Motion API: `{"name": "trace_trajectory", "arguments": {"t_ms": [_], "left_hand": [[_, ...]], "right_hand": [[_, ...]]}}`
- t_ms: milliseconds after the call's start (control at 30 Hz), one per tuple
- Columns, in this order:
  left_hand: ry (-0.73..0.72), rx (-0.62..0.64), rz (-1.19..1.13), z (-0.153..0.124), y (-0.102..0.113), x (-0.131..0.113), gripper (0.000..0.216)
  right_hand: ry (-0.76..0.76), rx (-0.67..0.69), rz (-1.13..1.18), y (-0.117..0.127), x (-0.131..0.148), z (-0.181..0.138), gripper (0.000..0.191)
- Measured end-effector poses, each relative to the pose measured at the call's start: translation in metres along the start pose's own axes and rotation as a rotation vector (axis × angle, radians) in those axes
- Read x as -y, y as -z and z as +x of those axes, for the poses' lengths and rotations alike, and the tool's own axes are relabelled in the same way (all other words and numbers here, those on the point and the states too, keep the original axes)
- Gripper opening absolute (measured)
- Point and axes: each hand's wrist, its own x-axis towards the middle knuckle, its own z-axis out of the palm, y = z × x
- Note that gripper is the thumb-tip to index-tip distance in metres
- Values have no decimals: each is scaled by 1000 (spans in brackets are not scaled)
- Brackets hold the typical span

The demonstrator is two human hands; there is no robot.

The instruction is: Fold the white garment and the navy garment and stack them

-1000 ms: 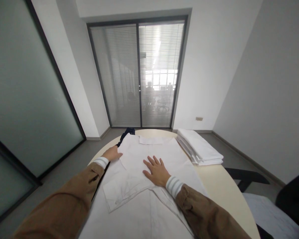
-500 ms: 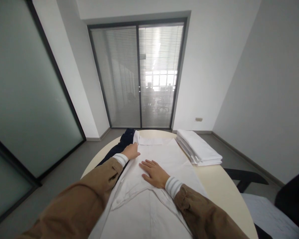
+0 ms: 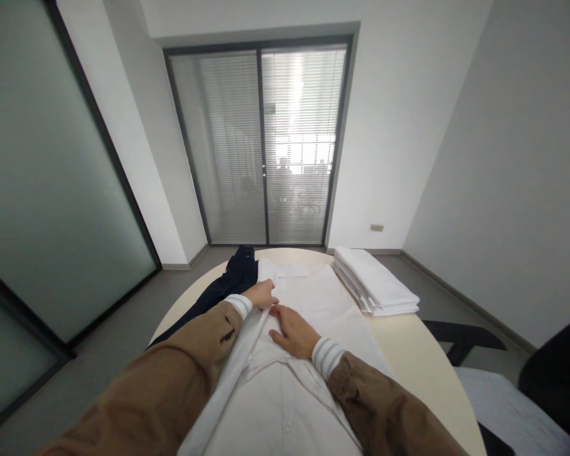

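A white button-up shirt (image 3: 313, 297) lies spread on the round cream table (image 3: 413, 354). My left hand (image 3: 262, 295) grips the shirt's left side, which is folded in towards the middle. My right hand (image 3: 292, 329) lies flat on the shirt's centre, fingers stretched out, almost touching the left hand. Both arms wear brown sleeves with striped cuffs.
A stack of folded white cloth (image 3: 375, 288) sits at the table's far right. A dark navy garment (image 3: 228, 285) lies along the left edge. A dark chair (image 3: 555, 361) stands at the right. Glass doors with blinds (image 3: 266, 145) are behind the table.
My left hand has carried the shirt's left side inward across the table to the centre, uncovering the navy garment. My right hand has slid slightly left and stayed flat.
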Motion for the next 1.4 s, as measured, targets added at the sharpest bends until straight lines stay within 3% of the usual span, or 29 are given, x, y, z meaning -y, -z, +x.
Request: {"name": "trace_trajectory", "arguments": {"t_ms": [100,233,367,467,567,733,967,1133,1267,1400], "left_hand": [[20,91,-144,-5,4,9,53],[-19,230,-342,-16,7,24,44],[-96,281,-453,-24,6,39,33],[-142,214,-485,-25,2,47,31],[-162,59,-479,-24,-4,58,30],[-137,-218,-404,-19,-14,83,27],[-143,-323,-328,-13,-30,102,32],[-138,-354,-243,-12,-40,102,40],[-126,-374,-189,-13,-42,103,44],[-122,-382,-148,-19,-44,101,45]], "right_hand": [[-26,-51,48,-5,-5,-2,53],[8,-42,23,-5,-5,-1,68],[60,-40,-73,2,0,2,63],[123,-36,-168,4,2,3,46],[223,47,-229,3,1,4,29],[175,92,-212,5,2,5,28],[167,212,-318,29,17,10,28],[464,257,-496,39,48,8,27],[721,224,-475,24,75,-5,31],[862,145,-421,8,88,-22,16]]}}
